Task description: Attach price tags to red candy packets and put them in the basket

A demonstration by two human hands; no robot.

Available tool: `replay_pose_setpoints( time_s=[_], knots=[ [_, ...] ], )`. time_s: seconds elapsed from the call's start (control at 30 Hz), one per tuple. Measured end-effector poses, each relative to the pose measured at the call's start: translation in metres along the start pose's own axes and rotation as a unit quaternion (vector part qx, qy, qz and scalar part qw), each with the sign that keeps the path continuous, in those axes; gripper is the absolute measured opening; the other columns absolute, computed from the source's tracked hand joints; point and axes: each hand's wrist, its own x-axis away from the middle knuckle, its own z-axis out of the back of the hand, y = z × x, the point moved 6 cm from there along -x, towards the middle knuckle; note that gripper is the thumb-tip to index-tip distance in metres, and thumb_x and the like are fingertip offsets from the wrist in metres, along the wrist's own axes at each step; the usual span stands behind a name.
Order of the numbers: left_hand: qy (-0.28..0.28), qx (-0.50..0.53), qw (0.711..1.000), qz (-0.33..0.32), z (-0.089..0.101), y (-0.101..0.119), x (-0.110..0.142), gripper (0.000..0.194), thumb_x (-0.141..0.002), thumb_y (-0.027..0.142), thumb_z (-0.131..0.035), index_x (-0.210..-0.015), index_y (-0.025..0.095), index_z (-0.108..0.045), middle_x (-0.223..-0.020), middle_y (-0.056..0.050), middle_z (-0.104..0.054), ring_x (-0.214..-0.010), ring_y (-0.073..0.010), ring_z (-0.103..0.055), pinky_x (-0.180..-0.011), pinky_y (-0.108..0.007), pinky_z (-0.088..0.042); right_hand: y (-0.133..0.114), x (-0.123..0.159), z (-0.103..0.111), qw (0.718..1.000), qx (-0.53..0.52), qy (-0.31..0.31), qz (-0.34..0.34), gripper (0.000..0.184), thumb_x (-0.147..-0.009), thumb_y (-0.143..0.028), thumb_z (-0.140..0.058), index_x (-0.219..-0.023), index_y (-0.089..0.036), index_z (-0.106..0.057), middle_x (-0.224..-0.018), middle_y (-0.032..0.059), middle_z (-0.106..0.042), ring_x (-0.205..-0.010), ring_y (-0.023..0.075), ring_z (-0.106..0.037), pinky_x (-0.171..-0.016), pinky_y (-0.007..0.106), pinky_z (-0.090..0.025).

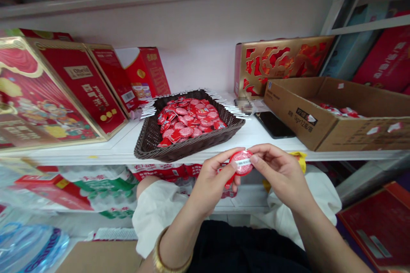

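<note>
Both hands hold one small round red snack packet [241, 162] with a white barcode label, just below the front edge of the white shelf [105, 151]. My left hand [211, 183] pinches its left side with thumb and fingers. My right hand [278, 172] grips its right side with fingertips. Directly behind, on the shelf, a dark woven basket [150, 140] holds several identical red packets [188, 121].
Red gift boxes [64, 89] lean at the shelf's left. An open cardboard carton [323, 123] with more red packets sits right, a gold and red box [275, 62] behind it, a black phone [273, 124] beside it. Bottled-water packs [102, 190] lie on the lower shelf.
</note>
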Motion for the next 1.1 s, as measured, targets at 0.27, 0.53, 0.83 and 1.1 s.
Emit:
replay_pose_setpoints(
  time_s=[0.27,0.53,0.83,1.1],
  knots=[
    [0.003,-0.008,1.0,0.004,0.001,-0.002,-0.002,0.048,-0.085,0.033,-0.064,-0.131,0.017,-0.064,-0.061,0.0,-0.058,-0.05,-0.0087,-0.049,-0.048,-0.02,-0.038,0.001,-0.001,0.002,1.0,-0.008,0.006,-0.001,0.023,-0.082,-0.042,-0.071,-0.09,-0.02,-0.071,-0.073,0.0022,-0.069,-0.068,0.0139,-0.062,-0.063,0.023,-0.051],
    [0.002,-0.005,1.0,0.0,0.0,-0.001,-0.001,0.047,-0.085,0.033,-0.065,-0.129,0.016,-0.065,-0.06,0.001,-0.058,-0.051,-0.0091,-0.049,-0.048,-0.021,-0.038,-0.003,0.0,0.002,1.0,0.019,0.015,0.001,0.027,-0.08,-0.046,-0.071,-0.089,-0.02,-0.07,-0.073,0.0034,-0.068,-0.065,0.0144,-0.06,-0.058,0.025,-0.05],
    [0.027,-0.068,0.997,-0.007,-0.005,0.004,-0.001,0.041,-0.086,0.029,-0.062,-0.124,0.013,-0.067,-0.058,0.003,-0.054,-0.049,-0.0068,-0.046,-0.048,-0.019,-0.038,-0.001,0.003,0.002,0.999,0.032,0.019,0.011,0.026,-0.081,-0.044,-0.071,-0.091,-0.019,-0.067,-0.073,0.0032,-0.067,-0.065,0.0148,-0.059,-0.059,0.027,-0.049],
    [-0.102,-0.097,0.989,-0.055,-0.084,0.058,-0.051,0.048,-0.084,0.01,-0.058,-0.132,0.01,-0.059,-0.087,-0.005,-0.069,-0.057,-0.0068,-0.06,-0.058,-0.021,-0.053,-0.047,-0.006,0.069,0.974,0.064,0.177,0.128,0.026,-0.079,-0.034,-0.076,-0.099,-0.023,-0.063,-0.077,0.0009,-0.068,-0.066,0.0148,-0.063,-0.063,0.027,-0.051]
  ],
)
